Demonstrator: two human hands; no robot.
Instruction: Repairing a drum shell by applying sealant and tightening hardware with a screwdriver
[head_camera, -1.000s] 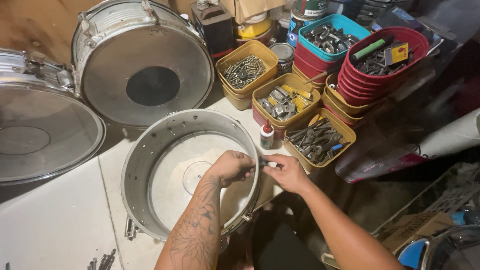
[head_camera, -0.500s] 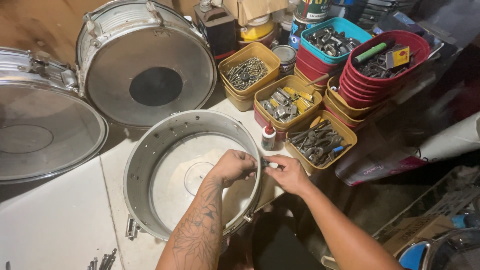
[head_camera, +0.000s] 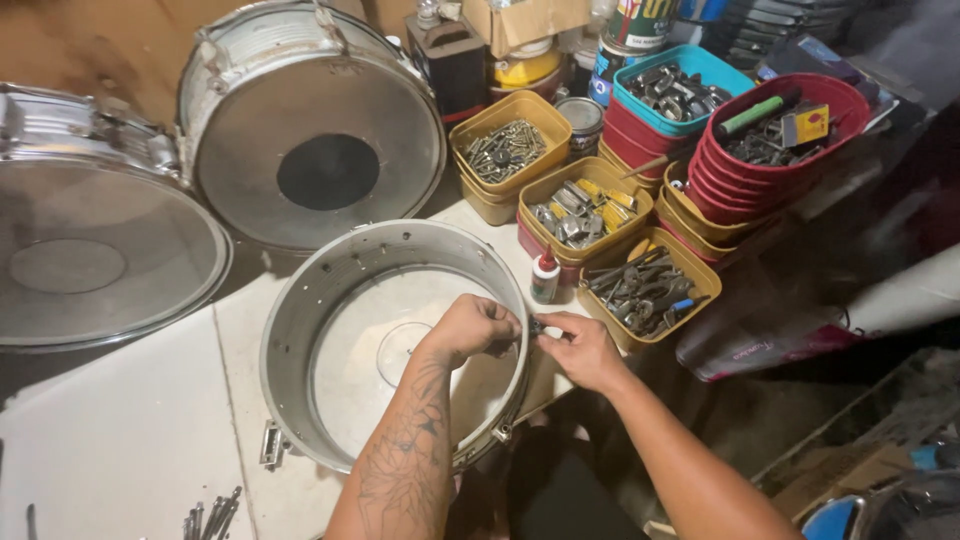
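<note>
Bare metal drum shell (head_camera: 330, 300) is laid open side up on the white desk (head_camera: 110, 420), near its front edge. Both hands are met at the shell's right wall. Left hand (head_camera: 472, 328) is placed inside the shell, fingers curled against the inner wall. Right hand (head_camera: 583, 350) is placed outside, fingertips pinched on a small dark fitting (head_camera: 537, 326) at the rim. Whether the left hand is gripping anything cannot be told; its fingertips are hidden behind the knuckles.

A lug bracket (head_camera: 270, 445) is seen on the shell's outer wall at lower left, another (head_camera: 502, 432) at lower right. A row of small holes is visible along the inner wall.

Behind the shell: a finished drum with a dark centre patch (head_camera: 325, 165) is propped tilted, and a second drum (head_camera: 95, 255) is set at far left, head facing the camera.

Right of the shell: a small white glue bottle with a red cap (head_camera: 545, 277) is stood upright, just beside the rim. Yellow tubs (head_camera: 585, 212) of screws, metal fittings and pliers are clustered next to it. Further back, a stack of red tubs (head_camera: 775, 150) with tools and a blue tub (head_camera: 675, 90) of metal parts are seen.

Loose screws (head_camera: 210, 510) are scattered on the desk at bottom left, well apart from the hands.
</note>
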